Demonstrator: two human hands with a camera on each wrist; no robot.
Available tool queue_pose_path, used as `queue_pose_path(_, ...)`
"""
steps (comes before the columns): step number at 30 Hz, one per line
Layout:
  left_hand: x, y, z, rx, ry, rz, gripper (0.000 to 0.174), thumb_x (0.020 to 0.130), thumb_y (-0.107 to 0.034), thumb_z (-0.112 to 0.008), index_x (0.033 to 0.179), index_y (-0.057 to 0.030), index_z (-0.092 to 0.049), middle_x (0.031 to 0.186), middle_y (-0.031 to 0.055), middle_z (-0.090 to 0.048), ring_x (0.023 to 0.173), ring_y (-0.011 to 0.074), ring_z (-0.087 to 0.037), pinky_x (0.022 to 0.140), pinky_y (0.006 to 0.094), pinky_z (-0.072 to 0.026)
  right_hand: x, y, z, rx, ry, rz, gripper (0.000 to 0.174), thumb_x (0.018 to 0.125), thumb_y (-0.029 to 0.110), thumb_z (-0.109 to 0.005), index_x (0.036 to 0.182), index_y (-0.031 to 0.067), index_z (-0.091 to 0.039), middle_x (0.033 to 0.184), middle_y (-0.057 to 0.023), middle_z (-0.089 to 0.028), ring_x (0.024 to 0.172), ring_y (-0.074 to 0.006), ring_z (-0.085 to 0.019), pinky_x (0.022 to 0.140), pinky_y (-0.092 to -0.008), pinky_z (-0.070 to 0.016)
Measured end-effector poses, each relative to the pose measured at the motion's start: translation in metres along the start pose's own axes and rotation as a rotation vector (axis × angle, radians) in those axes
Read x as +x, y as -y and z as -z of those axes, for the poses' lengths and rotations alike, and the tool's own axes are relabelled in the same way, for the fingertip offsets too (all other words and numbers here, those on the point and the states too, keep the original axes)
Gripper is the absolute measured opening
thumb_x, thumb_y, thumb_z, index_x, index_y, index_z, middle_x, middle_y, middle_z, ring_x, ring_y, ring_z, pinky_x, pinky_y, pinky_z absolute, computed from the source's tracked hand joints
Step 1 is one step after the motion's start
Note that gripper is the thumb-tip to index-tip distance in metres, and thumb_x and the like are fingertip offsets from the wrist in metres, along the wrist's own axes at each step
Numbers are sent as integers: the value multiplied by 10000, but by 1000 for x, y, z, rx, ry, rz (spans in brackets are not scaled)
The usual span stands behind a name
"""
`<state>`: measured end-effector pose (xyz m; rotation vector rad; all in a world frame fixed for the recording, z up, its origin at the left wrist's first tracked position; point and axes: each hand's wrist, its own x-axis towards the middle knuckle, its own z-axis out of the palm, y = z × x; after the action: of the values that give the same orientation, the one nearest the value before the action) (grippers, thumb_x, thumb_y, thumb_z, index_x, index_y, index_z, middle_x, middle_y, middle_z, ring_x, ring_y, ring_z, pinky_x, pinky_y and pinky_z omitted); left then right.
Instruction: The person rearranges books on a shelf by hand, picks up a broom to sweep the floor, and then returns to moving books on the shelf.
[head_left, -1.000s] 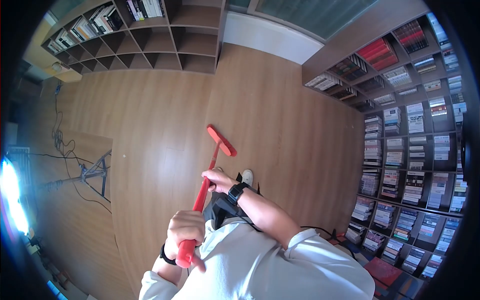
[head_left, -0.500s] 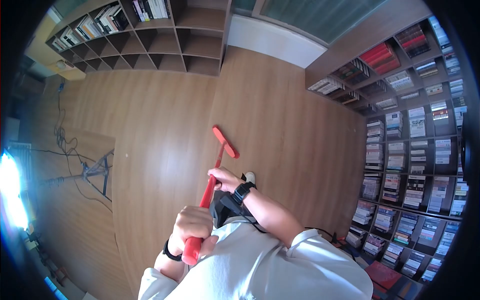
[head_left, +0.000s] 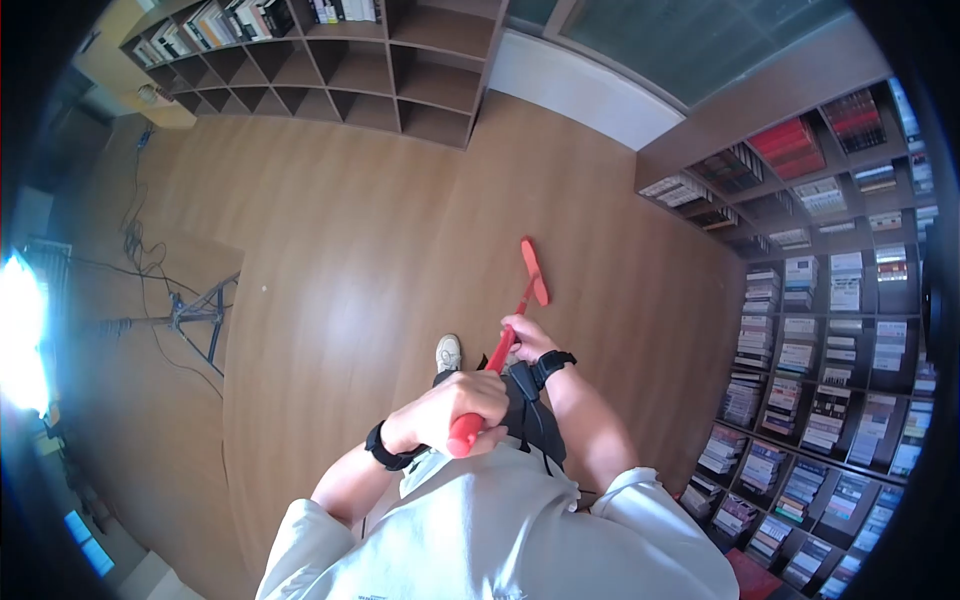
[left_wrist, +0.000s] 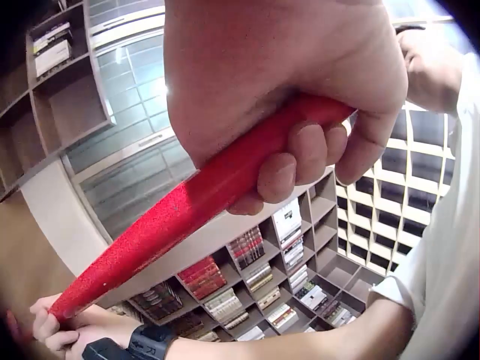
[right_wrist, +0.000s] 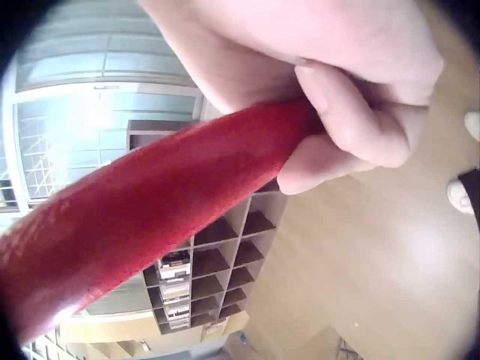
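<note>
A red broom point(head_left: 502, 350) slants forward from my body, its narrow red head point(head_left: 531, 262) down at the wooden floor. Near the top end of the handle, my left hand point(head_left: 462, 405) grips it, with the rounded red end poking out below the fist. Farther down the handle, my right hand point(head_left: 530, 338) holds it. In the left wrist view, the fingers point(left_wrist: 311, 150) curl round the red handle point(left_wrist: 180, 214). The right wrist view shows the thumb and fingers point(right_wrist: 345, 120) wrapped about the lower handle point(right_wrist: 150, 202).
A low bookshelf point(head_left: 440, 85) stands ahead to the left, and tall shelves full of books point(head_left: 830, 350) line the right side. On the left, a tripod stand point(head_left: 203, 315) with loose cables point(head_left: 145, 250) sits by a bright lamp point(head_left: 20, 335). A white shoe point(head_left: 449, 352) is near the broom.
The broom head has swung to the right over the floor, and both hands have moved right with the handle. The view has turned a little, and a left shoe now shows.
</note>
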<state>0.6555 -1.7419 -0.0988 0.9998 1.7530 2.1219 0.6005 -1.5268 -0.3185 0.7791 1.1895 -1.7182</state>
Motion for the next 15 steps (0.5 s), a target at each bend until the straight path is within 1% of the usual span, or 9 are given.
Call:
queue_pose_path(1,-7,-3,5,17,-1,35,277,649,43,-603,528,-42,-369,519,88,-405,519,296,-424,529,395,-342,16,-15,0,27,64,23,54,902,144,-487,894,94,-468,756,-35,-487,584,-95,-464,401,-207,-316)
queue_pose_path(2,-14,-9,11,37,-11,46,287,651,36,-604,523,-44,-359,513,89,-398,512,293,-421,526,389,-338,29,-36,-1,-291,171,282,76,898,152,-486,856,89,-472,726,-43,-483,561,-108,-458,381,-227,-299)
queue_pose_path(4,-36,-22,23,44,-87,56,290,628,46,-589,509,-49,-342,497,81,-384,493,288,-408,518,377,-331,33,-38,-44,62,94,35,74,835,94,-468,764,95,-446,613,-45,-429,469,-127,-395,361,-241,-247)
queue_pose_path(6,-53,-44,28,80,-197,106,272,593,58,-562,498,-52,-332,481,75,-367,472,287,-393,511,371,-327,37,-37,-83,-6,95,-155,76,820,75,-456,750,93,-432,599,-46,-420,460,-134,-390,366,-254,-232)
queue_pose_path(7,-60,-54,27,104,-241,138,247,567,63,-538,489,-49,-332,475,75,-369,460,283,-393,511,375,-330,44,-44,-97,-36,138,-211,70,804,61,-441,745,95,-422,594,-52,-418,448,-137,-380,372,-265,-218)
queue_pose_path(8,-67,-59,27,140,-260,136,234,557,38,-546,490,-46,-338,471,72,-378,447,278,-397,515,368,-347,49,-52,-107,-28,85,-196,69,795,63,-439,735,94,-427,592,-58,-422,436,-142,-376,371,-274,-216)
queue_pose_path(11,-73,-78,26,175,-362,129,238,538,-7,-570,477,-49,-343,457,61,-380,421,265,-396,527,348,-379,27,-44,-146,-153,170,-168,95,800,79,-446,706,91,-436,581,-55,-418,433,-141,-372,365,-277,-220)
queue_pose_path(14,-74,-93,21,213,-382,131,238,543,-14,-572,476,-52,-347,451,60,-372,409,262,-391,506,351,-372,20,-45,-172,-179,192,-162,128,815,103,-454,688,88,-438,583,-47,-417,432,-133,-360,361,-270,-236)
queue_pose_path(15,-75,-94,21,232,-376,87,259,561,-33,-598,476,-59,-354,442,57,-378,390,251,-391,479,346,-361,18,-45,-177,-178,243,-179,138,820,111,-459,686,88,-438,586,-44,-417,429,-131,-356,361,-264,-240)
